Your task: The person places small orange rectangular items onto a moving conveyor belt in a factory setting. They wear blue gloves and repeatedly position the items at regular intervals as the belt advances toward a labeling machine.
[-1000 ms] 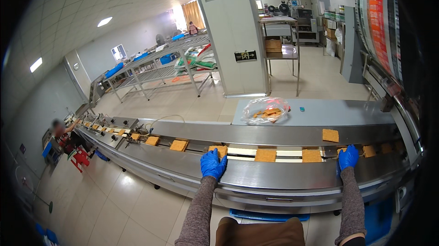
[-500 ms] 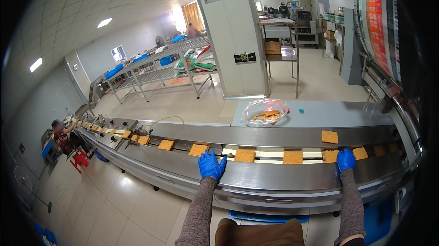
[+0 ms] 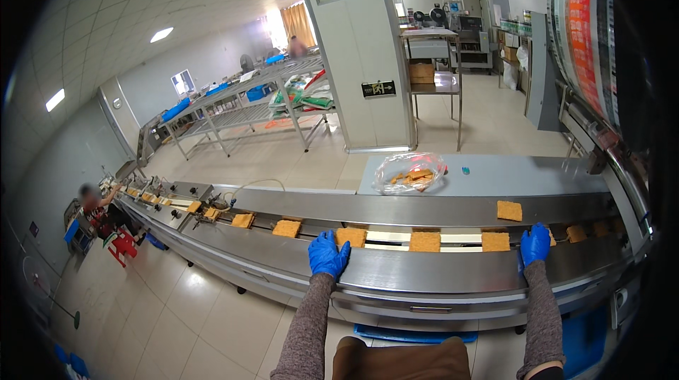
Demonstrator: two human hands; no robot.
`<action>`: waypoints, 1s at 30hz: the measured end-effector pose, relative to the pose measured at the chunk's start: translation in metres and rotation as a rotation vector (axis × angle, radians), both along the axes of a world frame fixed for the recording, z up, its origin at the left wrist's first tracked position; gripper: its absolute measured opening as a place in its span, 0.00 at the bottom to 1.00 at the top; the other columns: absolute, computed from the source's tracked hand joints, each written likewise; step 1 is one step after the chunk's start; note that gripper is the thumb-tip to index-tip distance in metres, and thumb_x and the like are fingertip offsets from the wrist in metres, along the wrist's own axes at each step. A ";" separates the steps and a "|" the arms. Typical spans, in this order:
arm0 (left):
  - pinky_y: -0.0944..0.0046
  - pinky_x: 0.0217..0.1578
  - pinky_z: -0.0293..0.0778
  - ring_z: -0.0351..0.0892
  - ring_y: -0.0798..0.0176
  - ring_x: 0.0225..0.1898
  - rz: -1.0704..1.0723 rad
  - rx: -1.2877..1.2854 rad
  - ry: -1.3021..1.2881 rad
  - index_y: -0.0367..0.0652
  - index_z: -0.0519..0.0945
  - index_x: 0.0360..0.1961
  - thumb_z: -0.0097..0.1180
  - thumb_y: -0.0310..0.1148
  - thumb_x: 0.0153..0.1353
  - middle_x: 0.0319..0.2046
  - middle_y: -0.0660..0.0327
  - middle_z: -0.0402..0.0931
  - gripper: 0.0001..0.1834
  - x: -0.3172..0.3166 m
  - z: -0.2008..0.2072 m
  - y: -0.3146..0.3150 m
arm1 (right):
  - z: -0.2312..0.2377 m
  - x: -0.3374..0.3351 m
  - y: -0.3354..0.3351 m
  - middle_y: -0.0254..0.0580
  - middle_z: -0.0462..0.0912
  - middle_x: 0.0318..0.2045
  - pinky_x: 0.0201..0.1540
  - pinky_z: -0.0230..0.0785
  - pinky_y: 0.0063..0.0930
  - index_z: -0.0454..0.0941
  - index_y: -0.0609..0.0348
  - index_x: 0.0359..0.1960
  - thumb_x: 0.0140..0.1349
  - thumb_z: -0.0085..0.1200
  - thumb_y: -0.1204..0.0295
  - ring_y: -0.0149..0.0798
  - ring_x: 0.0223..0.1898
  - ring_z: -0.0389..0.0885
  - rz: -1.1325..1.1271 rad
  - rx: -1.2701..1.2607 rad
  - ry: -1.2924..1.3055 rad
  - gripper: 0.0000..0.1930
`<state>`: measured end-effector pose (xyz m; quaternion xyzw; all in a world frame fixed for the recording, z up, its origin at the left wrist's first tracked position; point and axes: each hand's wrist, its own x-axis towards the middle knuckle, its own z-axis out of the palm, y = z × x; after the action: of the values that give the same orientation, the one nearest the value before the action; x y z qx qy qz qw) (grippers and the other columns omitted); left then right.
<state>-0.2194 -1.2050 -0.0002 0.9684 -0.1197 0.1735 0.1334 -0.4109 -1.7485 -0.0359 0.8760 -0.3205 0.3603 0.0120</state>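
Note:
Blue gloves cover both my hands. My left hand rests at the near edge of the conveyor channel, its fingers loosely apart beside a square golden-brown food slab. Whether it touches that slab I cannot tell. Over the belt farther right lies my right hand, its fingers stretched forward and partly covering another slab. Between the hands, two slabs ride on the white belt: one near the middle and one closer to my right hand. A loose slab sits on the steel ledge beyond the belt.
A clear plastic bag of broken pieces lies on the grey table behind the line. A large printed film roll stands at right. A co-worker sits at the line's far left. A pillar rises behind.
The slabs on the belt have shifted right past my hands. My right hand has moved slightly forward; my left has barely shifted. The loose slab on the ledge stays put.

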 end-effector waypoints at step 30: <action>0.41 0.65 0.49 0.55 0.36 0.66 0.151 0.089 0.031 0.39 0.67 0.64 0.46 0.66 0.58 0.66 0.38 0.56 0.44 0.008 -0.018 0.003 | 0.004 0.003 0.001 0.58 0.81 0.32 0.41 0.74 0.48 0.80 0.63 0.32 0.58 0.56 0.64 0.58 0.38 0.80 -0.028 0.280 0.142 0.12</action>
<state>-0.2117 -1.2018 -0.0182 0.9822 -0.0516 0.1625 0.0787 -0.4078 -1.7476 -0.0323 0.8877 -0.3782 0.2491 -0.0826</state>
